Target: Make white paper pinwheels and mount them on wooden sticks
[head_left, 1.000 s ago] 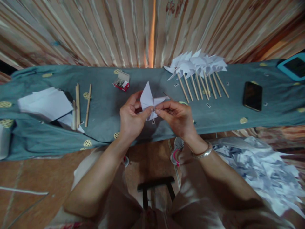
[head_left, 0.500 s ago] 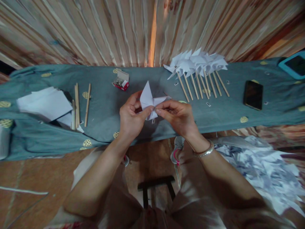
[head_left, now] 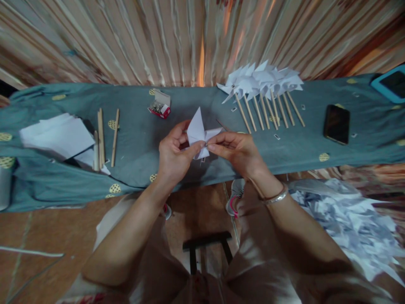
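Observation:
Between my hands, above the middle of the table, is a white paper pinwheel point(head_left: 196, 126) with folded, pointed blades. My left hand point(head_left: 175, 152) grips it from the left, thumb pressed near its centre and fingers behind the paper. From the right, my right hand point(head_left: 242, 152) pinches at the same centre with thumb and forefinger. A tiny shiny spot shows at these fingertips, too small to make out. Beyond my left hand stands an open red-and-white box point(head_left: 160, 105) with small metal pieces inside.
Finished pinwheels on sticks point(head_left: 262, 80) lie in a row at the back right. At left are a stack of white paper point(head_left: 60, 135) and wooden sticks point(head_left: 100, 137). A phone point(head_left: 337, 124) lies at right. Below it is a heap of paper pinwheels point(head_left: 351, 215).
The view has shifted slightly. Both hands keep nearly the same hold on the pinwheel, with the right wrist turned a little.

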{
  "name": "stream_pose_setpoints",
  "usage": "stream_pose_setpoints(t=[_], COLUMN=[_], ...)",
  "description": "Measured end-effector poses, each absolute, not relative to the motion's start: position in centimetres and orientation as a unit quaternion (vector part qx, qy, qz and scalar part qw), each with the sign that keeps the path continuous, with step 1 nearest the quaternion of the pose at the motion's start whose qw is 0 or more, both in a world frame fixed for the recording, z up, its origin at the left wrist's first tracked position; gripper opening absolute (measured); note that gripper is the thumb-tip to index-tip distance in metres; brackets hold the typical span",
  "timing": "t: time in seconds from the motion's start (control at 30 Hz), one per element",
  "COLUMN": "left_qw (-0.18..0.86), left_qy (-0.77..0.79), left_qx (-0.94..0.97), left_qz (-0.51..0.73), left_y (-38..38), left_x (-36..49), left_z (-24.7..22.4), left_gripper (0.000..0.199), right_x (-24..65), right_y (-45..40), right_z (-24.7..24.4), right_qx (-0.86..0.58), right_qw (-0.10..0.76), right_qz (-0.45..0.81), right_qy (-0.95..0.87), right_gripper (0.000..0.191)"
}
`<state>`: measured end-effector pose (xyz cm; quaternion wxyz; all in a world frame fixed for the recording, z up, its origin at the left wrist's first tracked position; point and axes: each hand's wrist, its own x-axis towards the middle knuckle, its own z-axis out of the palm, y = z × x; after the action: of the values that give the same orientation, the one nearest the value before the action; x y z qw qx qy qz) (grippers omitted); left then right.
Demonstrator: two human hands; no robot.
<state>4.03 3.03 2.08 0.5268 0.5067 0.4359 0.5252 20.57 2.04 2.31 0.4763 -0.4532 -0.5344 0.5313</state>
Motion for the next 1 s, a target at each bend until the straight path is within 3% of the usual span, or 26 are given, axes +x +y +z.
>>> stream_pose_setpoints(t=[0.3, 0.6, 1.0], left_qw=[0.527, 0.543, 0.547], left_qy=[0.437, 0.427, 0.428], left_qx=[0.518, 0.514, 0.513], left_qz=[0.513, 0.509, 0.504], left_y=[2.89, 2.82, 2.92], left_x=[3.86, 3.87, 3.91], left_z=[1.62, 1.44, 1.4], left_gripper=[0.055, 0.049, 0.055], right_x=[20.61, 20.78, 20.87], right_y=[1.94, 2.09, 2.07], right_z=[2.7, 2.55, 2.48], right_qx=[-0.459, -0.467, -0.453], right_qw=[0.447, 0.426, 0.428], right_qz=[0.613, 0.626, 0.635], right_qy=[-0.461, -0.456, -0.457], right_gripper=[0.036, 0.032, 0.032])
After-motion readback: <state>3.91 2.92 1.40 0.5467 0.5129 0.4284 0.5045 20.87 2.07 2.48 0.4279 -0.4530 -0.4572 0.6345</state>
